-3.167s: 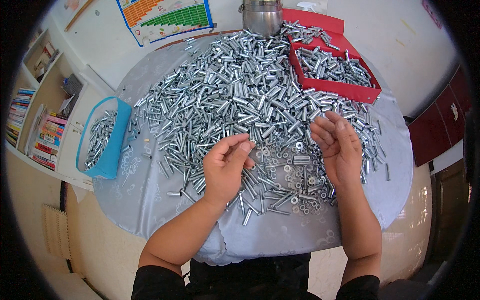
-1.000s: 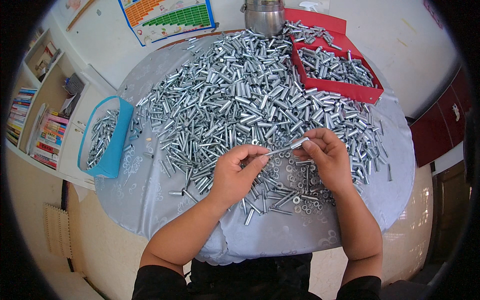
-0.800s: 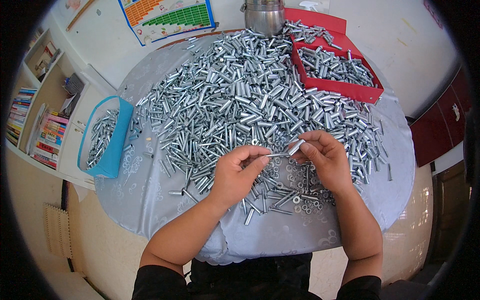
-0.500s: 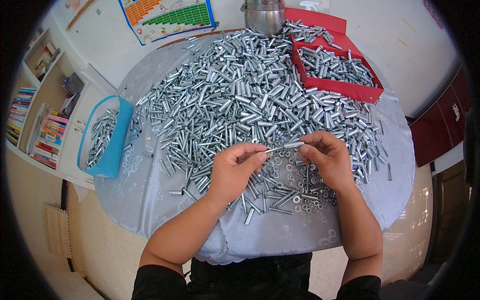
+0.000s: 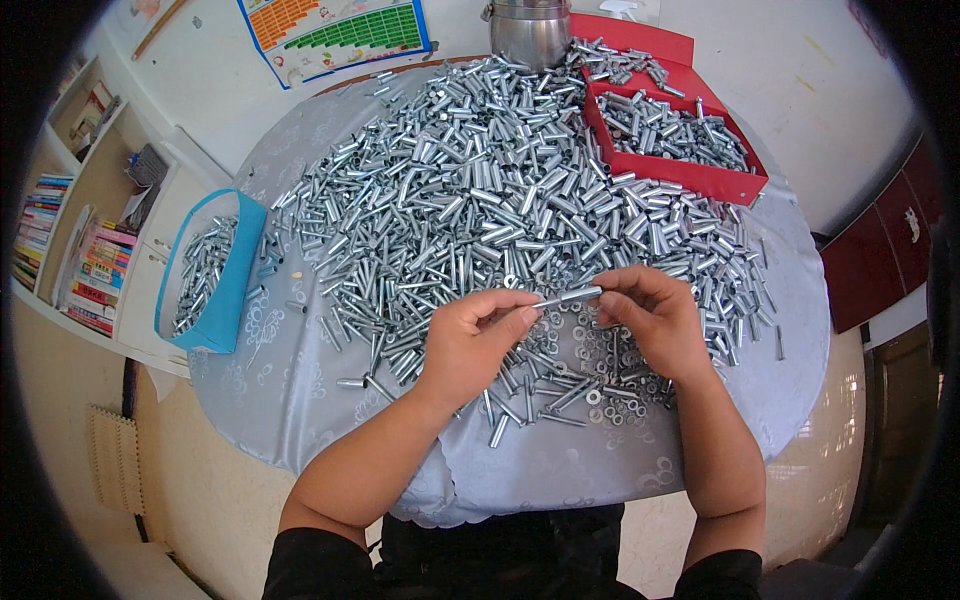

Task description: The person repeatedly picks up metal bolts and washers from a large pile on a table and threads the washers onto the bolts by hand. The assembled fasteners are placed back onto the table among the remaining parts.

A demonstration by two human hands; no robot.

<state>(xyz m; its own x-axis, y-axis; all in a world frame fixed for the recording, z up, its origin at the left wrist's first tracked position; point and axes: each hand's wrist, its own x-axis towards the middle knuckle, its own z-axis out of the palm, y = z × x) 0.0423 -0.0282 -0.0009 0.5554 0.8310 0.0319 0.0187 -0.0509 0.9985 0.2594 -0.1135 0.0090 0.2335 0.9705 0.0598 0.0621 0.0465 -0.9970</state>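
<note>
Both my hands hold one silver sleeve anchor above the near part of a pile of metal hardware (image 5: 470,190). Pinched between thumb and fingers of my left hand (image 5: 470,342) is the thin bolt end (image 5: 543,302). The wider metal sleeve (image 5: 578,294) sits around the bolt and points right. At the sleeve's far end, the fingertips of my right hand (image 5: 655,322) are closed on it. Under the hands lie many small washers (image 5: 622,410) and loose bolts (image 5: 565,420).
A blue bin (image 5: 228,310) holding metal pieces stands at the left. At the back right is an open red box (image 5: 690,175) of assembled-looking anchors. Behind the pile stands a steel pot (image 5: 530,38). Grey cloth (image 5: 330,440) covers the round table.
The sleeve and bolt have tilted slightly and shifted a little left. Both hands keep nearly the same place and stay closed on the piece.
</note>
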